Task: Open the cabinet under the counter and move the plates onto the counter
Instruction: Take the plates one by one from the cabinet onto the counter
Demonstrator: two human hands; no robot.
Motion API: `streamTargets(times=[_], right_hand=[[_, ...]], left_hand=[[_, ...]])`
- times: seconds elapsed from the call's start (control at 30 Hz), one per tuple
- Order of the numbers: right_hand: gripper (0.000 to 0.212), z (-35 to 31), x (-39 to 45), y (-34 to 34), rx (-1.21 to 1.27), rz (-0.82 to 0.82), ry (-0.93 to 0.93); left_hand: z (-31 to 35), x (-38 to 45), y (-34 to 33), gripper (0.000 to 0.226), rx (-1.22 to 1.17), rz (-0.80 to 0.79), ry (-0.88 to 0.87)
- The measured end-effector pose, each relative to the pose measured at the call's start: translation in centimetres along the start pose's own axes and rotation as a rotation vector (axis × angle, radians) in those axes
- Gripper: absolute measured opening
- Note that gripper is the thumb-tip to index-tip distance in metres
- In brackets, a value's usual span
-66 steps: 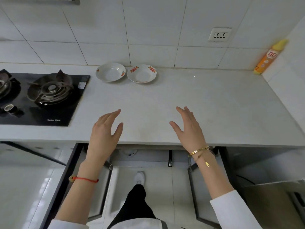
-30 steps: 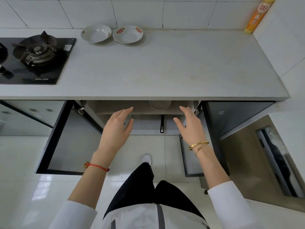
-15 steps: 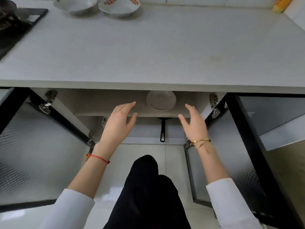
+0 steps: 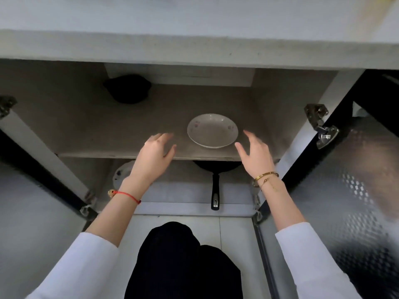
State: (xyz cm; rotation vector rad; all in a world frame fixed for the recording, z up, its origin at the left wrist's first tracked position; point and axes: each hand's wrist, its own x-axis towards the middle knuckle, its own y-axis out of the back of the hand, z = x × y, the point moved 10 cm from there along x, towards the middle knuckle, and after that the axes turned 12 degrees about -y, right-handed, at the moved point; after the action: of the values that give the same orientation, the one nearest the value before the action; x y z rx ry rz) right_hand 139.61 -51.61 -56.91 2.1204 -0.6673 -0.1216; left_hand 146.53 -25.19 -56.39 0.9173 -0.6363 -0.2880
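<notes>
The cabinet under the counter [image 4: 194,48] stands open, both doors swung out. A white plate with small flower marks [image 4: 212,130] rests on the upper shelf [image 4: 97,134], near its front edge. My left hand [image 4: 154,157] is open just left of the plate, fingers apart, holding nothing. My right hand [image 4: 255,155] is open just right of it, close to the rim but apart from it. A second plate [image 4: 121,173] shows partly on the lower level, behind my left wrist.
A black pan [image 4: 216,169] with a long handle lies on the lower level under the shelf. A dark round object [image 4: 128,88] sits at the back left of the shelf. The open doors [image 4: 345,190] flank both sides, hinges [image 4: 319,124] exposed.
My view has dropped from the countertop to the inside of the cabinet. Both hands have moved forward to the shelf, on either side of the plate.
</notes>
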Motion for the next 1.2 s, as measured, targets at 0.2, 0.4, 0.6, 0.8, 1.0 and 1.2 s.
streamTargets(times=[0.2,0.4,0.6,0.8,1.0,1.2], right_hand=[[0.047,1.5,3.7,-2.5,-0.018,-0.051,-0.107],[0.045,2.7,7.3,-6.1,-0.068,-0.130,-0.186],[0.045,4.5,9.3,-8.5,-0.130,-0.146,-0.282],[0.039,5.2,10.1,-9.7,-0.096,-0.174,-0.318],[0.035,5.4,9.9,-9.6,-0.053,-0.163,-0.288],[0.032,4.6,6.8,-8.5,0.025,-0.133,-0.215]], left_hand=[[-2.7,4.1,-3.7,0.040,-0.027,-0.060,0.085],[-5.6,7.5,-7.8,0.033,-0.066,-0.134,0.197],[-7.2,9.4,-11.3,0.037,-0.069,-0.183,0.237],[-7.7,9.8,-13.1,0.034,-0.089,-0.242,0.274],[-7.1,10.0,-12.9,0.029,-0.114,-0.229,0.249],[-5.7,7.6,-10.7,0.015,-0.167,-0.120,0.220]])
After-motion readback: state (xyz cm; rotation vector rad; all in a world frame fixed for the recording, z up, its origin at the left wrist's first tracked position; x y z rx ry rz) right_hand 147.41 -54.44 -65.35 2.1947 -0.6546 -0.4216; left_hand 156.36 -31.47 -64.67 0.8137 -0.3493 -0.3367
